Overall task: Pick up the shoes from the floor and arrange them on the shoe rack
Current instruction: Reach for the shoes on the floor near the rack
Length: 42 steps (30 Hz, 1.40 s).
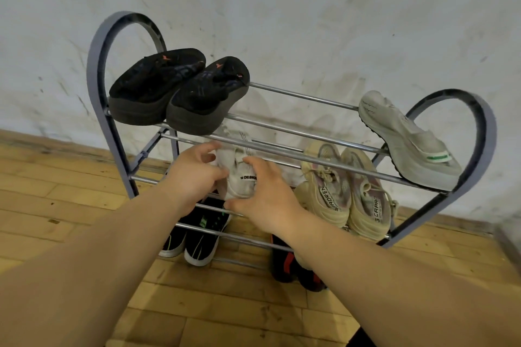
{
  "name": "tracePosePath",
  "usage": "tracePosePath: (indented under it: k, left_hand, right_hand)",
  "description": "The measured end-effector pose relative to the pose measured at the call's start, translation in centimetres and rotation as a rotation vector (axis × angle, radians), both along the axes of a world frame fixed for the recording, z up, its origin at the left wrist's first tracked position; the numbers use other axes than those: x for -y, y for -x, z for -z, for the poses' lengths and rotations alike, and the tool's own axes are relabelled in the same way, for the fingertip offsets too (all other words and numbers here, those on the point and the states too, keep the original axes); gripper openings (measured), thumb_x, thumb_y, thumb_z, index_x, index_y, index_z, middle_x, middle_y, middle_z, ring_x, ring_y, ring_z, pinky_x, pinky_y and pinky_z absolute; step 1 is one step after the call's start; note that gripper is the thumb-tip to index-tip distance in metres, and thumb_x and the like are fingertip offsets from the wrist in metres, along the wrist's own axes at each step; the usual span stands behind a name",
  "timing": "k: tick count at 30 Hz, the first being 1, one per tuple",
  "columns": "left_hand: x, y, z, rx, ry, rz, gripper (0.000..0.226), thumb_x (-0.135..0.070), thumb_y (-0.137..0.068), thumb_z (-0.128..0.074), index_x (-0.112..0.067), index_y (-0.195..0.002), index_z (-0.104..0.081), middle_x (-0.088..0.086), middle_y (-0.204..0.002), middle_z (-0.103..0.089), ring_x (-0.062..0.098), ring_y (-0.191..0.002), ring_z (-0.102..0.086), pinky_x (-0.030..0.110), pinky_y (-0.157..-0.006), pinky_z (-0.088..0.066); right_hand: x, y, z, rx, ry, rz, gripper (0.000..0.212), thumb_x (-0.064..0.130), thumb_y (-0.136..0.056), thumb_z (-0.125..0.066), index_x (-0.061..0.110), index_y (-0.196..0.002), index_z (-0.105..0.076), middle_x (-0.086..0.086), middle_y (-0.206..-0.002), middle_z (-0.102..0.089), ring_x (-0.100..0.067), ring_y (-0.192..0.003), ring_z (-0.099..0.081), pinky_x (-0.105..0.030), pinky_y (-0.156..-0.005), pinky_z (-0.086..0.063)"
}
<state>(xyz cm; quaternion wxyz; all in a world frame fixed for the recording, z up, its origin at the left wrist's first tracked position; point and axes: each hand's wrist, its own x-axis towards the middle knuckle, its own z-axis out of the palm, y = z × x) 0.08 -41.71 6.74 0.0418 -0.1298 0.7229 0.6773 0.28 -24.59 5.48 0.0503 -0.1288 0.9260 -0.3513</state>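
A grey metal shoe rack (pixel 296 96) with heart-shaped ends stands against the wall. Both my hands hold a white shoe (pixel 239 175) on the middle shelf: my left hand (pixel 194 175) grips its left side, my right hand (pixel 265 197) its right side and heel. Two black shoes (pixel 180 87) rest on the top shelf at the left. A single grey-white shoe (pixel 408 138) lies on the top shelf at the right. A beige pair (pixel 349 189) sits on the middle shelf to the right of my hands.
On the lowest shelf stand a black pair with white soles (pixel 197 239) and a black-and-red pair (pixel 293 265), partly hidden by my right forearm. The floor is wooden planks (pixel 56 205). A stained white wall (pixel 282 8) rises behind the rack.
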Motion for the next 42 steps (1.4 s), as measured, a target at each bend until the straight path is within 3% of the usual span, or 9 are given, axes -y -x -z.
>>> tracePosePath:
  k: [5, 10, 14, 20, 23, 27, 31, 36, 42]
  left_hand:
    - [0.9, 1.2, 0.6, -0.002, 0.207, -0.011, 0.051, -0.007, -0.086, -0.066, -0.024, -0.134, -0.06, 0.001, -0.121, -0.071, 0.02, -0.107, -0.068, 0.045, -0.094, -0.057]
    - [0.9, 1.3, 0.1, 0.02, 0.424, 0.084, 0.055, -0.02, -0.092, -0.065, -0.025, -0.145, -0.054, 0.001, -0.142, -0.059, 0.022, -0.127, -0.056, 0.039, -0.104, -0.048]
    - [1.1, 1.2, -0.4, 0.059, 0.559, 0.268, 0.072, -0.022, -0.09, -0.073, -0.029, -0.154, -0.041, -0.001, -0.146, -0.052, 0.015, -0.117, -0.052, 0.025, -0.088, -0.041]
    - [1.1, 0.2, -1.4, 0.04, 0.697, 0.322, 0.072, -0.028, -0.092, -0.073, -0.024, -0.155, -0.038, 0.004, -0.145, -0.055, 0.018, -0.116, -0.054, 0.026, -0.092, -0.041]
    - [1.6, -1.1, -2.9, 0.083, 0.794, 0.355, 0.068, -0.04, -0.095, -0.067, -0.02, -0.154, -0.039, 0.007, -0.148, -0.053, 0.023, -0.12, -0.055, 0.029, -0.093, -0.043]
    - [3.0, -4.2, -6.0, 0.181, 1.013, 0.524, 0.056, -0.034, -0.098, -0.064, -0.021, -0.149, -0.047, 0.006, -0.147, -0.054, 0.026, -0.123, -0.055, 0.037, -0.101, -0.046]
    - [6.0, -8.5, -9.1, 0.288, 1.212, 0.612, 0.059, -0.039, -0.099, -0.062, -0.026, -0.153, -0.042, 0.001, -0.149, -0.052, 0.024, -0.13, -0.052, 0.031, -0.097, -0.041]
    - [11.3, -12.6, -12.3, 0.303, 1.125, 0.516, 0.061, -0.041, -0.095, -0.069, -0.038, -0.151, -0.043, -0.008, -0.149, -0.051, 0.017, -0.133, -0.05, 0.036, -0.11, -0.039]
    - [19.5, -16.5, -7.0, 0.353, 0.776, 0.356, 0.061, -0.037, -0.094, -0.071, -0.038, -0.149, -0.045, -0.006, -0.136, -0.058, 0.012, -0.114, -0.061, 0.034, -0.098, -0.052]
  right_hand:
    - [0.1, 1.6, 1.8, 0.033, -0.103, -0.109, 0.094, 0.03, -0.083, -0.08, 0.029, -0.159, -0.025, -0.001, -0.155, -0.041, -0.018, -0.137, -0.045, -0.022, -0.1, -0.037]
    - [-0.1, 2.6, 3.0, 0.023, -0.1, -0.093, 0.09, 0.039, -0.084, -0.08, 0.036, -0.157, -0.028, 0.003, -0.153, -0.043, -0.017, -0.128, -0.052, -0.034, -0.106, -0.046]
    - [0.1, 3.2, 3.3, 0.031, -0.058, -0.082, 0.092, 0.038, -0.081, -0.083, 0.039, -0.156, -0.03, 0.006, -0.151, -0.046, -0.016, -0.122, -0.056, -0.037, -0.103, -0.05]
    - [0.5, 3.5, 2.5, 0.053, -0.09, -0.081, 0.097, 0.036, -0.077, -0.086, 0.031, -0.157, -0.031, 0.0, -0.15, -0.048, -0.018, -0.127, -0.055, -0.034, -0.101, -0.049]
    - [0.5, 2.4, 1.4, -0.028, -0.146, -0.072, 0.086, 0.041, -0.077, -0.082, 0.031, -0.15, -0.037, -0.001, -0.139, -0.051, -0.019, -0.123, -0.054, -0.035, -0.093, -0.05]
    - [0.9, -0.4, -0.1, -0.151, -0.191, -0.159, 0.064, 0.044, -0.084, -0.077, 0.029, -0.139, -0.046, 0.008, -0.123, -0.054, -0.012, -0.107, -0.054, -0.031, -0.087, -0.046]
    - [2.5, -3.6, -1.1, -0.062, -0.289, -0.366, 0.045, 0.051, -0.089, -0.071, 0.036, -0.129, -0.056, 0.017, -0.106, -0.059, -0.004, -0.089, -0.058, -0.03, -0.078, -0.051]
    - [6.9, -6.4, -0.8, 0.135, -0.341, -0.54, 0.047, 0.059, -0.089, -0.067, 0.037, -0.13, -0.058, 0.017, -0.118, -0.061, -0.003, -0.1, -0.06, -0.023, -0.083, -0.05]
    - [13.6, -6.8, 2.8, 0.302, -0.348, -0.574, 0.047, 0.056, -0.09, -0.069, 0.028, -0.128, -0.062, 0.008, -0.118, -0.063, -0.011, -0.103, -0.061, -0.027, -0.088, -0.051]
